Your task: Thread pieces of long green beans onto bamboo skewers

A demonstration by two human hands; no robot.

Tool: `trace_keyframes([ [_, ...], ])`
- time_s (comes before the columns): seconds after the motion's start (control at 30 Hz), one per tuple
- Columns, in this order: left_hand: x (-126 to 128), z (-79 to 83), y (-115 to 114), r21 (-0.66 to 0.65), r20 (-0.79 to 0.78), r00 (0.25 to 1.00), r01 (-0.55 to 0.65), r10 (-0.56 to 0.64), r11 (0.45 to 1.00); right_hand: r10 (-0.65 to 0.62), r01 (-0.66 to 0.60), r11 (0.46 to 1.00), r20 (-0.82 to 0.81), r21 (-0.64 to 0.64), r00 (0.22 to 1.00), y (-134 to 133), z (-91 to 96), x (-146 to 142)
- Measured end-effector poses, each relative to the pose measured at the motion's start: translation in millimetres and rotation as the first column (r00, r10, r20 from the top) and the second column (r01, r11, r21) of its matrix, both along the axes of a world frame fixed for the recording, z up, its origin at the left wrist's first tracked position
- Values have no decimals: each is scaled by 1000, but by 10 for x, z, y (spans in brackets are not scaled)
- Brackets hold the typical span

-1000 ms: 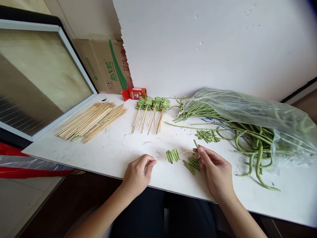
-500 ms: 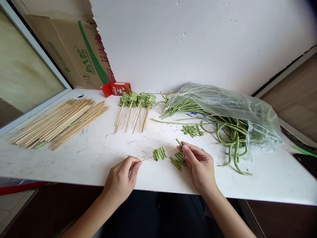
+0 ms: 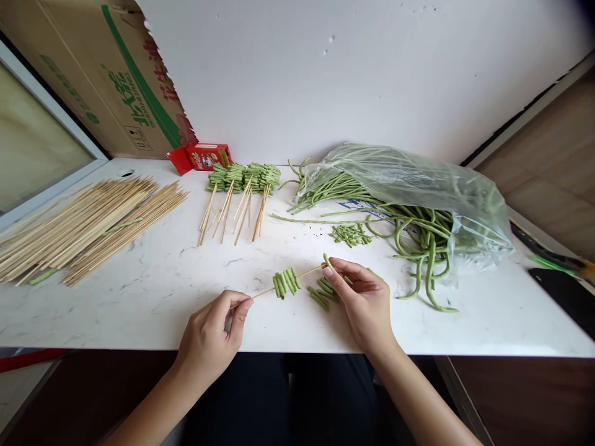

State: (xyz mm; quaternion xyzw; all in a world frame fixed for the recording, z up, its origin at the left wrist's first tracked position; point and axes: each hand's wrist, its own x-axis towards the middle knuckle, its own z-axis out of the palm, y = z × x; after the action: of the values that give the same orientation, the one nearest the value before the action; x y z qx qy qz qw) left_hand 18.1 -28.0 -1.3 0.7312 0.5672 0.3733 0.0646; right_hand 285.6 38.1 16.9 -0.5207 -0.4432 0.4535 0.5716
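Observation:
Between thumb and fingers, my left hand (image 3: 214,327) pinches one end of a thin bamboo skewer (image 3: 263,292). Several short green bean pieces (image 3: 286,283) sit side by side on the skewer, crosswise to it. At its other end my right hand (image 3: 362,297) is closed on another bean piece (image 3: 326,259), which touches the tip; whether the tip has pierced it I cannot tell. Loose cut bean pieces (image 3: 318,300) lie on the white table beside and partly behind my right hand.
Bamboo skewers (image 3: 93,223) lie in piles at the left. Finished bean skewers (image 3: 244,178) rest near a red box (image 3: 204,157). A clear plastic bag (image 3: 418,170) of long beans (image 3: 434,229) stands right, with small bean ends (image 3: 349,234) before it. A cardboard box (image 3: 106,80) leans behind.
The whole view has shifted, so the table and things appear further left and slightly higher. Both hands keep their hold; the bean piece in my right hand stays at the skewer's tip.

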Motion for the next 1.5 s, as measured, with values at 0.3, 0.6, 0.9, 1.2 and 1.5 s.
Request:
trace_keyframes([
  [0.3,6,24,-11,15,-23,1000,-9,9,1000,-9,9,1000,-11,-6,1000,-11,11,-20],
  [0.6,8,17,-14,7,-14,1000,-18,18,1000,32,-32,998,1,60,999,-27,39,-18],
  [0.9,0,14,-21,5,-19,1000,-18,18,1000,38,-39,996,10,74,999,-35,30,-5],
  [1.2,10,46,-11,8,-16,1000,-6,6,1000,21,-20,999,-13,48,1000,-14,12,-11],
  [1.5,-1,9,-16,7,-20,1000,-8,8,1000,15,-15,999,13,37,1000,-10,4,-7],
])
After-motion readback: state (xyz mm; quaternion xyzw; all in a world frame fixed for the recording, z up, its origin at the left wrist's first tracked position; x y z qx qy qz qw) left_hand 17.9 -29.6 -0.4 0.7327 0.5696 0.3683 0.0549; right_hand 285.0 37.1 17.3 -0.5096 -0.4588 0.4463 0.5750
